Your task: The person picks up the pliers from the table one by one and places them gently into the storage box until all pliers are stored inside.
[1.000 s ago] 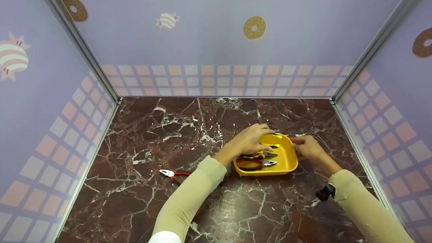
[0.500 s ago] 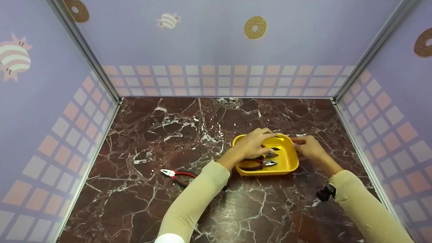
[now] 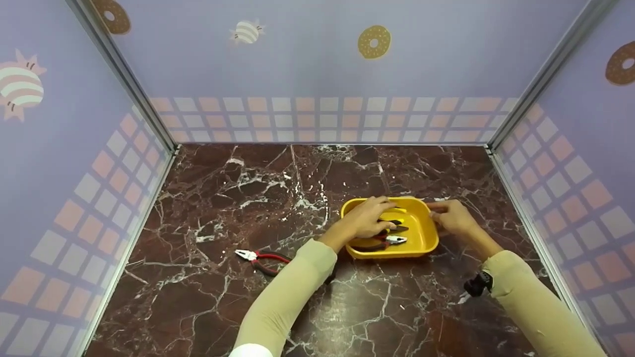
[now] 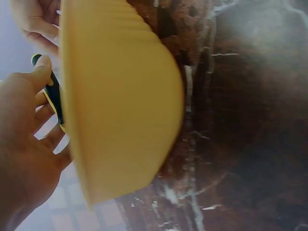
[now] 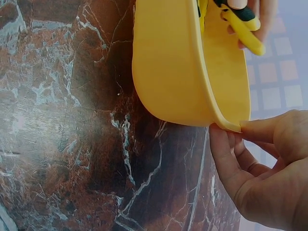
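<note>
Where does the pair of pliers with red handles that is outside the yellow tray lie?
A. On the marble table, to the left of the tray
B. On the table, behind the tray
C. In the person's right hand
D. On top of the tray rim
A: the red-handled pliers lie alone on the marble table, well left of the yellow tray, and neither hand touches them.

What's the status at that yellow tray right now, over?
Left hand grips yellow-and-black-handled pliers inside the yellow plastic tray. Right hand pinches the tray's rim. Red-handled pliers lie apart on the marble table, nothing blocking.
</note>
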`<state>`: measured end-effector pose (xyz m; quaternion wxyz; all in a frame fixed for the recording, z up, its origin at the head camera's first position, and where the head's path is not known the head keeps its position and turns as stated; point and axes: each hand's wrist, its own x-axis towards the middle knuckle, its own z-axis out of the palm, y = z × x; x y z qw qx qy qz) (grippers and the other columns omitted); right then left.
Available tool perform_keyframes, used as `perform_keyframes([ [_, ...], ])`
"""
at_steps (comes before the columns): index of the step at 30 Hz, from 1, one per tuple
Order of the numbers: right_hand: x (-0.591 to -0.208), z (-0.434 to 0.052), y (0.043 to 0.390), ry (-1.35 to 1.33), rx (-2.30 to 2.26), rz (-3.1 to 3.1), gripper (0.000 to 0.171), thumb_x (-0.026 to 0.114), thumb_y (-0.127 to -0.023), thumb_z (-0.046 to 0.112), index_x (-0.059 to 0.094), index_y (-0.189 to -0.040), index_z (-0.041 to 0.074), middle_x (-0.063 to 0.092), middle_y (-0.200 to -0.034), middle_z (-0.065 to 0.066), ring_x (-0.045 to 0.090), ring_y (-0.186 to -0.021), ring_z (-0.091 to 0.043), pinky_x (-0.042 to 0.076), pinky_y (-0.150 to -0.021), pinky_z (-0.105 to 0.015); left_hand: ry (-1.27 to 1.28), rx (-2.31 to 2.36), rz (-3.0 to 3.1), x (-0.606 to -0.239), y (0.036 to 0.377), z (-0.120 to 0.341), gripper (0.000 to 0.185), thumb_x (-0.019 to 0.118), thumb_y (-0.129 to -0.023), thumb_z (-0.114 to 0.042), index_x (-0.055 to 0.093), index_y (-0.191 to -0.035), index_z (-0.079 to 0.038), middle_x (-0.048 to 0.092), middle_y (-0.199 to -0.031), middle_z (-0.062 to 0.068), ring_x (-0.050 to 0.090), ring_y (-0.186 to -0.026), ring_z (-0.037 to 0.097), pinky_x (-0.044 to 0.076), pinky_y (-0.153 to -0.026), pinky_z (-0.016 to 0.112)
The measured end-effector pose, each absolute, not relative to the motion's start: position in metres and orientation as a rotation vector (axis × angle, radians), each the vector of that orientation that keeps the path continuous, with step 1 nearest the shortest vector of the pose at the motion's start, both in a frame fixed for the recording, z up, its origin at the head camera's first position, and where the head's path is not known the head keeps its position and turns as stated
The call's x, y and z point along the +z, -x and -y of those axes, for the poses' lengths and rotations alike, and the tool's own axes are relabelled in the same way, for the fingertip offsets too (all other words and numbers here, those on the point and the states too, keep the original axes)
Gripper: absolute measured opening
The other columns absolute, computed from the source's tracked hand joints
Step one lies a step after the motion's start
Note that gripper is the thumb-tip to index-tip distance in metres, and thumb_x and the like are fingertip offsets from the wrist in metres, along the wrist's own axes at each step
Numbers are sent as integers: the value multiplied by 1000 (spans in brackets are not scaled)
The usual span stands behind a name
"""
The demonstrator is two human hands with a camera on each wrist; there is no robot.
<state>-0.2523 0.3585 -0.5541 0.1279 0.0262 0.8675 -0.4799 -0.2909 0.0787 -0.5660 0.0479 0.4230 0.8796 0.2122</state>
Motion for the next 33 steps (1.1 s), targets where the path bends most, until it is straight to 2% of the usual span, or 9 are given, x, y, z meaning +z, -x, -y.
perform_keyframes([
  [4, -555, -359, 254, -71, -1405, -2523, 41, 55, -106, -1, 56, -146, -11, 72, -109, -32, 76, -79, -28, 65, -69, -44, -1270, 664, -2661, -570, 291, -79, 61, 66, -105, -42, 54, -155, -9, 53, -156, 9, 48, -144, 26, 34, -123, 33],
  [9, -556, -359, 255, -60, -1402, -2528, 40, 55, -106, -2, 57, -145, -11, 73, -104, -30, 75, -74, -27, 65, -67, -45, -1271, 652, -2673, -571, 290, -79, 59, 65, -106, -42, 55, -154, -8, 57, -149, 6, 52, -139, 24, 39, -118, 33],
  [14, -555, -358, 254, -63, -1428, -2500, 41, 55, -106, -2, 56, -146, -11, 72, -107, -32, 75, -77, -29, 65, -69, -46, -1222, 597, -2686, -571, 288, -80, 62, 65, -105, -46, 55, -154, -11, 58, -148, 4, 54, -137, 22, 41, -117, 32],
  [26, -555, -359, 253, -90, -1426, -2478, 42, 53, -107, 1, 55, -148, -10, 69, -118, -36, 77, -85, -35, 65, -72, -47, -1097, 499, -2660, -575, 288, -78, 81, 69, -99, -57, 47, -159, -8, 54, -153, 7, 51, -141, 21, 37, -120, 31],
  [33, -555, -359, 252, -87, -1434, -2493, 41, 54, -107, 1, 57, -147, -7, 69, -120, -35, 77, -84, -33, 65, -69, -46, -1142, 454, -2667, -574, 289, -75, 79, 72, -96, -58, 52, -154, -8, 58, -147, 7, 54, -135, 21, 39, -118, 30],
])
